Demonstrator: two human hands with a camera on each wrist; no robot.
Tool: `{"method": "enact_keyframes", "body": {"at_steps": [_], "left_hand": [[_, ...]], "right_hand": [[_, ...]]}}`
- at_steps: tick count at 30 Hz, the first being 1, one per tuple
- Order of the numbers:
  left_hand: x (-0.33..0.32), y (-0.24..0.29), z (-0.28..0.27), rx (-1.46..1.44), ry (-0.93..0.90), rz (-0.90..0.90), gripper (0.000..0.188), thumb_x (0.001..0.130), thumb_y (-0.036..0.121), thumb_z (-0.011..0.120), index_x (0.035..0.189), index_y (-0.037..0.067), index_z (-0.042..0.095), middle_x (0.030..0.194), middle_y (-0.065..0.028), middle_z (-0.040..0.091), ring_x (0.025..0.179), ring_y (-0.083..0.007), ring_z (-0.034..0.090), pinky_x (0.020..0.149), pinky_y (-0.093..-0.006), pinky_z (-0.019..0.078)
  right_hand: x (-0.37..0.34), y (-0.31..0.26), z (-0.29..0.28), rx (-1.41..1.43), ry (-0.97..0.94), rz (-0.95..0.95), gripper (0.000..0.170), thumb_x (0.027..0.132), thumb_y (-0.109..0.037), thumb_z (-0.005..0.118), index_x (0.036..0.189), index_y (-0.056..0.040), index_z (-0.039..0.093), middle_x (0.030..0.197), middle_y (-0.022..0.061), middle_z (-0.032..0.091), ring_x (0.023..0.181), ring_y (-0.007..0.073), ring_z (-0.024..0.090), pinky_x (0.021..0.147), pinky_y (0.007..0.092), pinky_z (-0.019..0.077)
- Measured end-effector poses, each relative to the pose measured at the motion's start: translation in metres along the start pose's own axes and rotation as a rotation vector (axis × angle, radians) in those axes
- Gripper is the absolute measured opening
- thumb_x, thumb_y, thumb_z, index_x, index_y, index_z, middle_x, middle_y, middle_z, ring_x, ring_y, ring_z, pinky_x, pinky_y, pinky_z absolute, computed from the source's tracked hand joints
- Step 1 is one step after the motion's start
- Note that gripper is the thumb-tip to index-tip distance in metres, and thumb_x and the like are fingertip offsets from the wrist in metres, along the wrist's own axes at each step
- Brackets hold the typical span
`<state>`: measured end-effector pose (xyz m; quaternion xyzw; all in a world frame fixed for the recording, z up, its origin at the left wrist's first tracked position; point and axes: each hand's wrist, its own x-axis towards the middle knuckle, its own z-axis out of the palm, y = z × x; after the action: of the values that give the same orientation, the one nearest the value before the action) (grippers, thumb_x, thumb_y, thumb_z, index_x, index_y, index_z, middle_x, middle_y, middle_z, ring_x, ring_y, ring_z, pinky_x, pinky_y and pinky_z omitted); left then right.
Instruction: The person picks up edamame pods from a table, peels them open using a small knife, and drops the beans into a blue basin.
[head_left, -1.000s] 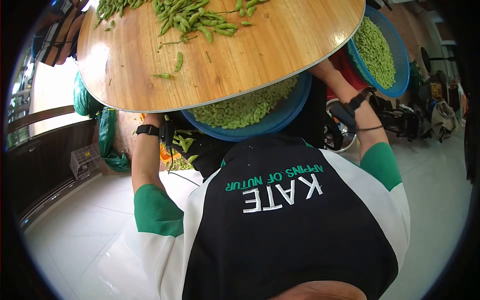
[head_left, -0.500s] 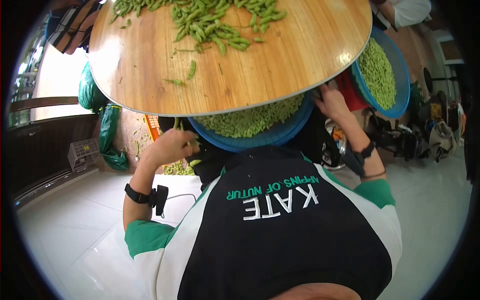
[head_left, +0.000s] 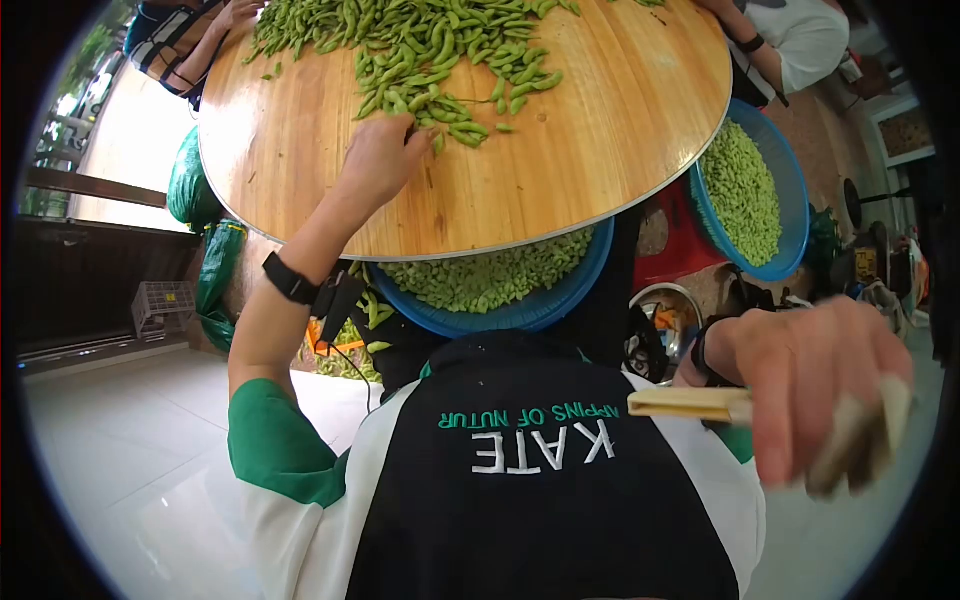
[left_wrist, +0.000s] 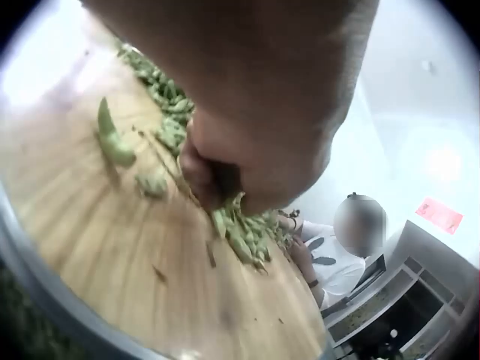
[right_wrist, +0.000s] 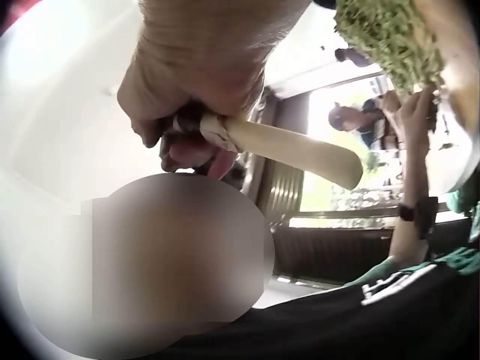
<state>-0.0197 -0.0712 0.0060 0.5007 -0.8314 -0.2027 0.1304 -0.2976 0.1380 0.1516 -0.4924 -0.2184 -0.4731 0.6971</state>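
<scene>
Green edamame pods (head_left: 420,45) lie heaped on the round wooden table (head_left: 590,150). My left hand (head_left: 382,155) reaches over the table to the near edge of the heap. Its fingertips are right at the pods, partly hidden by the hand, and I cannot tell whether they pinch one. Raised close to the head camera, my right hand (head_left: 815,375) is blurred, its fingers curled. It grips a pale flat stick (right_wrist: 300,150) that juts out past the fingers in the right wrist view. Below the table edge, a blue basin (head_left: 440,318) holds shelled beans (head_left: 490,280).
Another blue basin (head_left: 795,235) of shelled beans stands at the right beside a red stool (head_left: 670,235). A metal bowl (head_left: 690,305) sits below it. Other people's arms (head_left: 765,65) show at the table's far side. Green sacks (head_left: 192,185) stand left.
From below the table edge, my left hand drew back, then moved forward onto the pod heap. My right hand left the table's edge and rose to the right, the pale stick now showing in it.
</scene>
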Motion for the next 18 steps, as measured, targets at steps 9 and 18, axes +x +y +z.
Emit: {"method": "enact_keyframes", "body": {"at_steps": [9, 18], "left_hand": [[0.002, -0.015, 0.023, -0.096, 0.125, -0.012, 0.023, 0.074, 0.016, 0.065, 0.078, -0.005, 0.058, 0.077, -0.0238, 0.061, 0.074, -0.0406, 0.060, 0.068, -0.0437, 0.0474], [-0.052, 0.014, -0.001, -0.916, 0.040, -0.084, 0.011, 0.085, 0.002, 0.058, 0.095, -0.002, 0.054, 0.081, -0.0111, 0.065, 0.068, -0.0147, 0.060, 0.056, -0.0251, 0.0446]], "right_hand": [[-0.020, 0.009, -0.001, -0.182, 0.286, 0.181, 0.016, 0.088, -0.004, 0.049, 0.096, 0.0055, 0.057, 0.073, 0.0205, 0.059, 0.058, 0.0281, 0.058, 0.065, 0.0454, 0.0481], [-0.035, 0.043, -0.015, -0.585, 0.657, 0.416, 0.028, 0.094, -0.016, 0.045, 0.116, 0.0011, 0.051, 0.078, 0.0094, 0.058, 0.059, 0.0129, 0.052, 0.052, 0.0272, 0.0408]]}}
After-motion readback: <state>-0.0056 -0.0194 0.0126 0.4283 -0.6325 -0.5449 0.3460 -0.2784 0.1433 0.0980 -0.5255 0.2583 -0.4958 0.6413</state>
